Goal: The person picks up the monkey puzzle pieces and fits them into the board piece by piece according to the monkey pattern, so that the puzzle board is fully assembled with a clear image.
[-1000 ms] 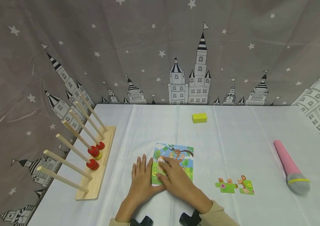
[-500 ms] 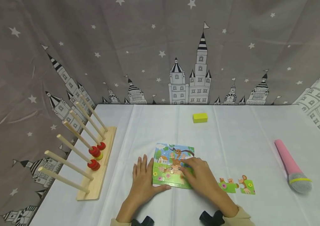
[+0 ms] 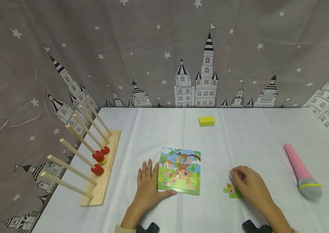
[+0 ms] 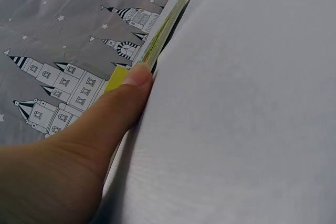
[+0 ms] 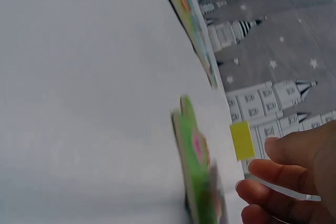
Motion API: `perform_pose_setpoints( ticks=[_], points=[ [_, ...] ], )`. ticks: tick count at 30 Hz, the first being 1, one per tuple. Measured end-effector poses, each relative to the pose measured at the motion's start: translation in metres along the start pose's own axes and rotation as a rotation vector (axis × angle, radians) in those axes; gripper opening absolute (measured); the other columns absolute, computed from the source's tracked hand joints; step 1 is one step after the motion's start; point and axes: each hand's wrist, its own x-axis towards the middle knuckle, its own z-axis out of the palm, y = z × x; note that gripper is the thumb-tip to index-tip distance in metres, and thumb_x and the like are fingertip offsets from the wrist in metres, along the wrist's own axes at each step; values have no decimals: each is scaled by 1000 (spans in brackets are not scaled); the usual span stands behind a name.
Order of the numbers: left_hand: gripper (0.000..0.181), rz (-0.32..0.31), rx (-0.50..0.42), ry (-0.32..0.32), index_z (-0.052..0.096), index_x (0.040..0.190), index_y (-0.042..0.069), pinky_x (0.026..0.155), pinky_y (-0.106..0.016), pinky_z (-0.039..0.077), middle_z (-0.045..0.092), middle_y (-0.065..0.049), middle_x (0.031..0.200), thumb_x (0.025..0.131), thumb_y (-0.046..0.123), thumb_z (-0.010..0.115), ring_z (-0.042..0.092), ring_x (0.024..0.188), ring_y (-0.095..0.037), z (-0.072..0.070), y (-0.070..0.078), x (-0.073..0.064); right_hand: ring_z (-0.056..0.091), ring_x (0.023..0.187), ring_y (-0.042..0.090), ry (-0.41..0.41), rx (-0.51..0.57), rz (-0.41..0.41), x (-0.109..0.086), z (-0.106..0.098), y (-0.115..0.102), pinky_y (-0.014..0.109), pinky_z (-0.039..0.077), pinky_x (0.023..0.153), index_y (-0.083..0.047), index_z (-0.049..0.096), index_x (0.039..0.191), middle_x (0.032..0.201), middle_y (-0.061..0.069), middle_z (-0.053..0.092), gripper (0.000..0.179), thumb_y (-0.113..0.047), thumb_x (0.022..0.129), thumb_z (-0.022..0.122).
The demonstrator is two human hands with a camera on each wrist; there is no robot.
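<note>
A jigsaw puzzle (image 3: pixel 179 171) with a monkey picture lies on the white table in the head view. Flat beside its left edge rests my left hand (image 3: pixel 147 191), fingers straight, with the thumb along the near edge. My right hand (image 3: pixel 253 187) is over to the right, its fingers loosely bent and nothing between them. Below its fingertips lies a loose green puzzle piece (image 3: pixel 234 191) with a pink flower; the hand hides the second loose piece. In the right wrist view the thumb and fingers (image 5: pixel 286 177) are apart, beside the blurred green piece (image 5: pixel 197 156).
A wooden peg stand (image 3: pixel 110 161) with several red rings and a yellow one stands at the left. Toward the back is a yellow block (image 3: pixel 206 121). A pink toy microphone (image 3: pixel 301 171) lies at the right. A grey castle-print cloth (image 3: pixel 153 38) hangs behind the table.
My right hand has lifted off the puzzle and moved right, over the loose pieces, uncovering the whole monkey picture. The left hand has stayed at the puzzle's left edge.
</note>
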Motion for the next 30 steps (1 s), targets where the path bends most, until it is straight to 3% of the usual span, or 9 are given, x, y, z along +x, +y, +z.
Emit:
perform_pose_setpoints(
  ticks=[4,13,18,23,30],
  points=[
    [114,-4,-3,0,27,141,0,110,-56,3,10,-25,150,57,66,70,2,139,-42,1,0,0,46,65,9,-5,-25,36,-3,-4,10,21,38,55,-5,66,93,71,-2,56,22,-26,88,58],
    [114,0,-3,9,28,140,0,110,-57,4,12,-26,149,57,65,71,3,139,-42,1,1,-1,48,67,8,-1,-36,8,-6,-4,16,21,41,57,-5,68,90,76,1,62,19,-22,84,62],
    [114,-1,2,1,28,140,0,110,-57,4,12,-26,149,57,66,70,3,139,-42,0,1,0,50,67,5,22,-57,-88,-9,-2,19,20,43,57,-6,70,88,77,-1,61,15,-18,79,67],
    [115,-8,-12,-7,27,141,0,110,-57,3,10,-25,150,57,66,70,1,139,-42,-1,1,-1,45,67,6,13,-153,-215,-15,-1,22,26,40,58,-7,68,98,82,1,60,33,-28,73,74],
    [114,-11,-11,-8,27,141,0,110,-57,3,11,-25,150,57,66,70,2,139,-41,0,0,0,52,81,18,-61,-194,-223,-23,-4,17,43,44,66,-7,60,110,96,8,58,56,-45,71,72]
  ],
)
